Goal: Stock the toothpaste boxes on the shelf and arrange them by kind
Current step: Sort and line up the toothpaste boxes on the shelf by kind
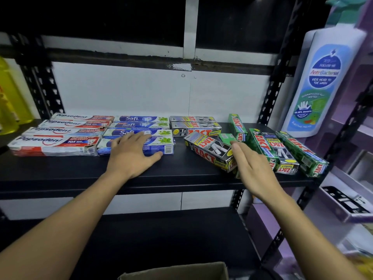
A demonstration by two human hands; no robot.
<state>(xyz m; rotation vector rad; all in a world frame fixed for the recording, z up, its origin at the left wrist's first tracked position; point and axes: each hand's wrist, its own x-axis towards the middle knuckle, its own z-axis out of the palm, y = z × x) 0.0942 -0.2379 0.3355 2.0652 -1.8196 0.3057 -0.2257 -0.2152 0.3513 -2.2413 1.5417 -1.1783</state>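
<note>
On the black shelf (177, 174), several red-and-white Pepsodent boxes (54, 145) lie in a column at the left. Beside them lies a column of blue Safi boxes (141, 126). My left hand (132, 153) rests flat, fingers straight, on the front Safi box (161, 147). Two grey Zact Smokers boxes (194, 126) lie squared at the back middle. A third grey Zact box (210, 150) lies askew in front. My right hand (250, 168) is open, fingers straight, at this box's right end, partly covering a green Zact box. More green and grey Zact boxes (288, 152) lie jumbled at the right.
A tall white pump bottle (323, 83) stands at the shelf's right end. Yellow bottles (8, 102) stand at the far left. A cardboard box's rim (181, 271) shows at the bottom. Black slotted uprights (274, 91) frame the shelf. A purple rack (353, 199) is at the right.
</note>
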